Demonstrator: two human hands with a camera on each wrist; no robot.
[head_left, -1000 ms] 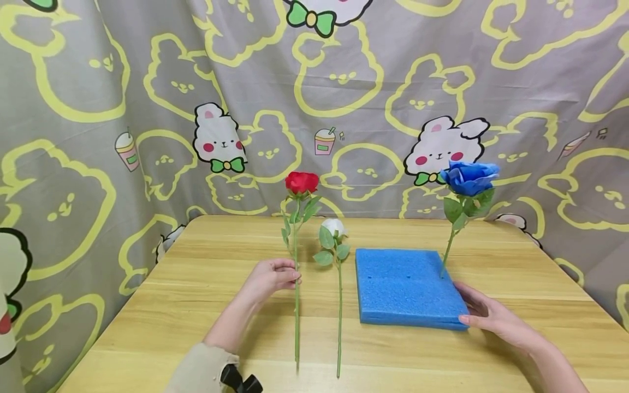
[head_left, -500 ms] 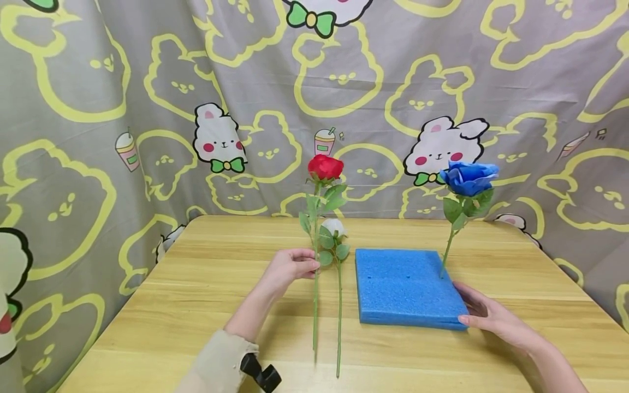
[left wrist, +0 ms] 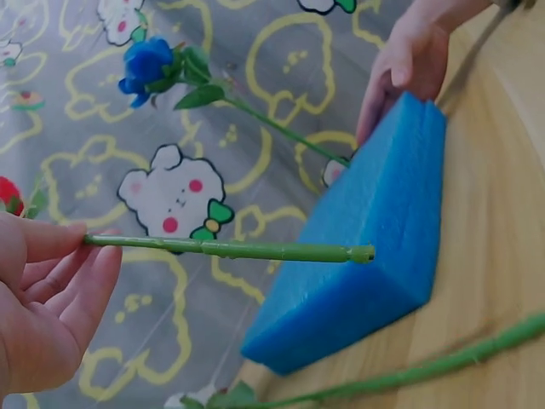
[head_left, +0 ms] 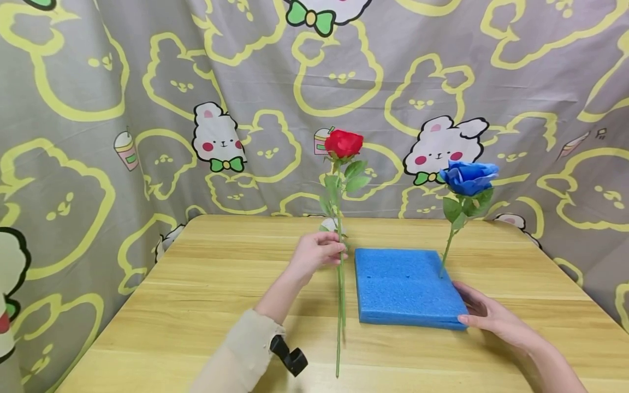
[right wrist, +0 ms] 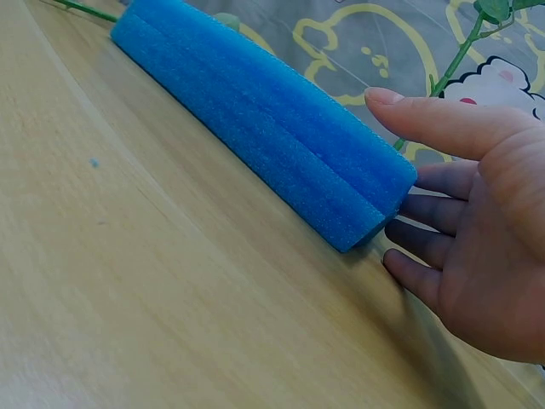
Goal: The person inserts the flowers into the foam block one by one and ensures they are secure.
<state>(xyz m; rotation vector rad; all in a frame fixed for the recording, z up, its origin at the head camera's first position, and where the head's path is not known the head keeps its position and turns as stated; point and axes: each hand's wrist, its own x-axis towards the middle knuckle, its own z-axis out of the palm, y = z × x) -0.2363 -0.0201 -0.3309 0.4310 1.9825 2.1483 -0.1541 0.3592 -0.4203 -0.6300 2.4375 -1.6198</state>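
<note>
My left hand pinches a red rose by its stem between thumb and fingers, bloom up. Its cut lower end points toward the left wrist camera, overlapping the block there. Behind this hand lies a white rose on the table, leaves and part of its bloom hidden. To the right is a flat blue foam block with small holes in its top. A blue rose stands in the block's right side, leaning slightly right. My right hand rests at the block's near right corner, fingers extended along its side.
The wooden table extends in front of a grey patterned curtain. A black clip-like device sits on the left sleeve cuff. Tiny blue crumbs lie on the table in the right wrist view.
My left hand has carried the red rose rightward and upward, from left of the white rose to over it, close to the block. My right hand, the block and the blue rose have stayed put.
</note>
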